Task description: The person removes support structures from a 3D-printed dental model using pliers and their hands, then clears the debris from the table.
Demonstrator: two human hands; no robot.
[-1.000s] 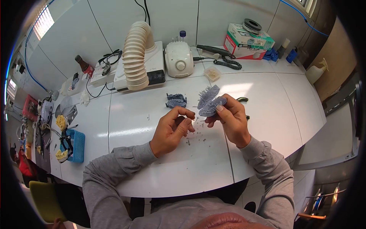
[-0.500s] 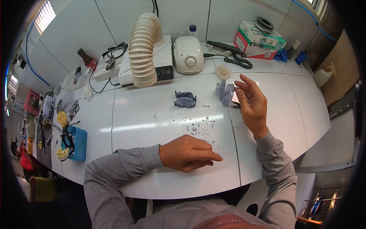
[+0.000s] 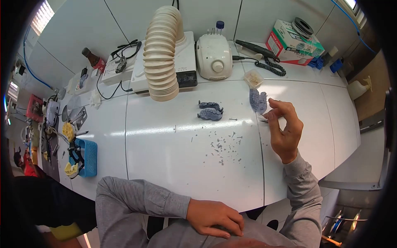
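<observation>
My right hand [image 3: 286,128] is over the right part of the white table [image 3: 173,165], its fingers bent and apart. Just left of its fingertips lies a grey-blue dental model [image 3: 258,101]. The dark tip of a small tool [image 3: 263,120] shows beside my thumb; the rest is hidden. My left hand [image 3: 216,219] rests palm down at my lap, below the table edge, with loosely spread fingers and nothing visible in it. Two more dental pieces, a dark one [image 3: 209,105] and a grey-blue one [image 3: 210,114], sit mid-table. Small grey scraps [image 3: 221,148] are scattered in front of them.
A ribbed hose [image 3: 160,62], a white control unit [image 3: 214,57] and a black handpiece [image 3: 256,49] stand along the back. A small clear box [image 3: 253,78] is behind the model. Stacked boxes [image 3: 291,43] are back right; a blue basket [image 3: 87,157] is at left.
My left hand has moved from over the table down to my lap. My right hand has let go of the dental model, which now lies flatter, and has shifted slightly lower. The view has shifted.
</observation>
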